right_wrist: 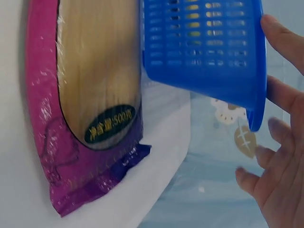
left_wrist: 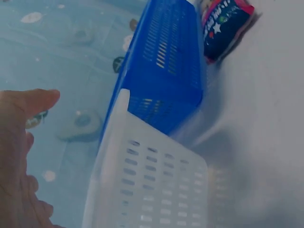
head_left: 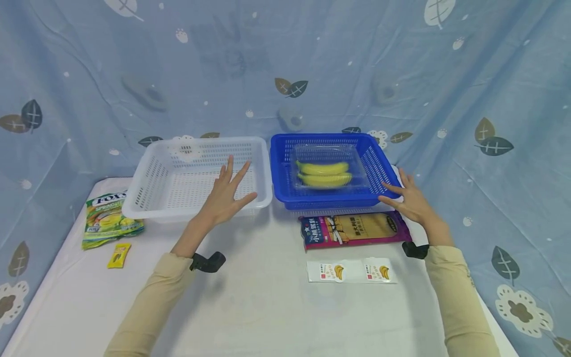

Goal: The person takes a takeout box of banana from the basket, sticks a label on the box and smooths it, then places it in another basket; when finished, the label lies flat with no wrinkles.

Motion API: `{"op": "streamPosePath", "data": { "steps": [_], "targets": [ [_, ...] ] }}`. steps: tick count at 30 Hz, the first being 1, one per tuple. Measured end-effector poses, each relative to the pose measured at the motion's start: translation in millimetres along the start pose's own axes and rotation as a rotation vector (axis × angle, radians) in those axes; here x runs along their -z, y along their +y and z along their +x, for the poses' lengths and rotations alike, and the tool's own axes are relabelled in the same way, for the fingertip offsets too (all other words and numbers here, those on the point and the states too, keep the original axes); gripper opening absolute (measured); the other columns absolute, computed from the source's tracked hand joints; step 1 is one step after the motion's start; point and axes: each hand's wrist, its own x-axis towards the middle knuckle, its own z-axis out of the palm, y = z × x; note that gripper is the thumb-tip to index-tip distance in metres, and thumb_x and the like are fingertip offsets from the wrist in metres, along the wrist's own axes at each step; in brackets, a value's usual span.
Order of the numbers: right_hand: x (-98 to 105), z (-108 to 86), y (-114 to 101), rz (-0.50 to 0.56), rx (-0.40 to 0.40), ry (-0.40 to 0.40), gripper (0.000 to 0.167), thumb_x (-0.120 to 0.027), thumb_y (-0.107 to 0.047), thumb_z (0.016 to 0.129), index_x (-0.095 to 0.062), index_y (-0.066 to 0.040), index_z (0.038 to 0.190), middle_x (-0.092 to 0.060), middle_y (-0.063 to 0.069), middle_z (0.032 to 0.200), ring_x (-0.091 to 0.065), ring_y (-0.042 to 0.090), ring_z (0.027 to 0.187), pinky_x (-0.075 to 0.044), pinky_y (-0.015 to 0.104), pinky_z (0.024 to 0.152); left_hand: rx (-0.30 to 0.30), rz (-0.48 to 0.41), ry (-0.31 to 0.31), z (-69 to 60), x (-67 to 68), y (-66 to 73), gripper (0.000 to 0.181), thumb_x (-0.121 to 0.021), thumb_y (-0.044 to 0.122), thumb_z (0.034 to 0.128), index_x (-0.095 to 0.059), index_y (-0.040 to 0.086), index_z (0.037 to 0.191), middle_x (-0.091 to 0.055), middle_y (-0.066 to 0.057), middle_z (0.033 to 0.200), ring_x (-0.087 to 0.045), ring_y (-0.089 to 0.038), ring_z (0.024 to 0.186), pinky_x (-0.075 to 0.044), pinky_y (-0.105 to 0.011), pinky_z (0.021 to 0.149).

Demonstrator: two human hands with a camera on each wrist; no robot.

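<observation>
My left hand [head_left: 225,196], fingers spread, is over the front right part of a white plastic basket [head_left: 156,214] and holds nothing. In the left wrist view its thumb [left_wrist: 42,100] points toward the baskets. At the right front corner of a blue plastic basket [head_left: 330,202], my right hand [head_left: 412,201] has its fingers apart. In the right wrist view two fingertips [right_wrist: 270,21] appear at the blue rim; whether they press it, I cannot tell. Inside the blue basket lies a clear plastic box [head_left: 359,171] with two yellow bananas [head_left: 324,181].
A purple pack of spaghetti [head_left: 361,229] lies before the blue basket, and a strip with banana labels [head_left: 352,270] nearer me. Left of the white basket are a green FOX'S bag [head_left: 109,225] and a small yellow packet [head_left: 119,256]. A patterned blue curtain [head_left: 241,59] hangs behind.
</observation>
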Motion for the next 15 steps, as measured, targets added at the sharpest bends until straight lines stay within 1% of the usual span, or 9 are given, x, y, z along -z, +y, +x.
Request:
{"op": "streamPosePath", "data": {
  "steps": [4, 6, 7, 9, 10, 11, 12, 13, 15],
  "targets": [
    [5, 1.6, 3, 0.019, 0.012, -0.022, 0.063, -0.058, -0.043, 0.093, -0.050, 0.004, 0.133, -0.004, 0.026, 0.157, -0.010, 0.059, 0.134, -0.016, 0.075, 0.101, -0.005, -0.107, 0.000, 5.8, 1.3, 2.9, 0.076, -0.056, 0.043, 0.0947, -0.012, 0.026, 0.155, 0.012, -0.011, 0.160, 0.006, -0.038, 0.144, -0.011, -0.069, 0.108],
    [8, 1.9, 4, 0.007, 0.025, -0.021, 0.058, -0.060, -0.040, 0.093, -0.055, 0.005, 0.129, -0.012, 0.029, 0.155, -0.027, 0.058, 0.129, -0.027, 0.071, 0.099, -0.019, -0.155, 0.014, 8.8, 1.3, 3.6, 0.073, -0.059, 0.039, 0.0942, -0.021, 0.022, 0.154, 0.003, -0.012, 0.160, -0.001, -0.039, 0.144, -0.015, -0.070, 0.107],
    [9, 2.2, 5, 0.000, 0.034, -0.018, 0.055, -0.061, -0.039, 0.093, -0.057, 0.004, 0.127, -0.016, 0.030, 0.153, -0.042, 0.056, 0.120, -0.037, 0.066, 0.095, -0.030, -0.179, 0.024, 10.4, 1.4, 4.0, 0.071, -0.061, 0.037, 0.0938, -0.025, 0.020, 0.153, -0.002, -0.013, 0.160, -0.005, -0.038, 0.144, -0.016, -0.068, 0.108],
    [12, 2.9, 6, -0.009, 0.052, -0.011, 0.051, -0.063, -0.037, 0.092, -0.061, 0.004, 0.123, -0.022, 0.031, 0.150, -0.060, 0.042, 0.085, -0.049, 0.050, 0.076, -0.046, -0.234, 0.044, 12.9, 1.9, 5.7, 0.066, -0.065, 0.032, 0.0922, -0.036, 0.017, 0.149, -0.014, -0.013, 0.159, -0.015, -0.037, 0.143, -0.023, -0.063, 0.109],
    [13, 3.3, 7, -0.008, 0.057, -0.009, 0.050, -0.065, -0.036, 0.091, -0.063, 0.004, 0.121, -0.025, 0.031, 0.149, -0.057, 0.032, 0.066, -0.047, 0.041, 0.064, -0.052, -0.266, 0.051, 14.0, 2.3, 6.9, 0.063, -0.067, 0.030, 0.0912, -0.041, 0.015, 0.146, -0.020, -0.013, 0.158, -0.020, -0.036, 0.142, -0.027, -0.060, 0.108],
    [14, 3.6, 7, -0.005, 0.061, -0.007, 0.048, -0.066, -0.035, 0.091, -0.064, 0.003, 0.119, -0.027, 0.031, 0.148, -0.047, 0.023, 0.052, -0.041, 0.034, 0.055, -0.052, -0.302, 0.053, 15.0, 3.0, 8.5, 0.061, -0.069, 0.028, 0.0900, -0.045, 0.013, 0.144, -0.025, -0.012, 0.156, -0.024, -0.035, 0.141, -0.031, -0.057, 0.108],
    [16, 3.9, 8, 0.003, 0.064, -0.006, 0.046, -0.067, -0.034, 0.090, -0.066, 0.004, 0.117, -0.029, 0.031, 0.147, -0.035, 0.016, 0.045, -0.032, 0.029, 0.050, -0.053, -0.341, 0.053, 16.0, 3.6, 9.8, 0.060, -0.070, 0.027, 0.0890, -0.047, 0.011, 0.142, -0.030, -0.012, 0.154, -0.028, -0.034, 0.140, -0.033, -0.054, 0.107],
    [17, 4.1, 8, 0.022, 0.061, -0.010, 0.045, -0.068, -0.032, 0.090, -0.066, 0.004, 0.116, -0.031, 0.031, 0.146, -0.026, 0.013, 0.044, -0.029, 0.028, 0.048, -0.051, -0.382, 0.047, 17.0, 4.3, 11.6, 0.059, -0.071, 0.025, 0.0881, -0.049, 0.010, 0.140, -0.034, -0.012, 0.152, -0.031, -0.033, 0.139, -0.036, -0.051, 0.107],
    [20, 4.1, 10, 0.064, 0.044, -0.025, 0.045, -0.070, -0.031, 0.089, -0.067, 0.005, 0.115, -0.032, 0.030, 0.145, -0.023, 0.010, 0.046, -0.028, 0.026, 0.046, -0.026, -0.477, 0.020, 16.8, 8.0, 18.8, 0.057, -0.072, 0.024, 0.0875, -0.051, 0.008, 0.138, -0.040, -0.011, 0.149, -0.035, -0.031, 0.137, -0.036, -0.047, 0.107]
  ]
}}
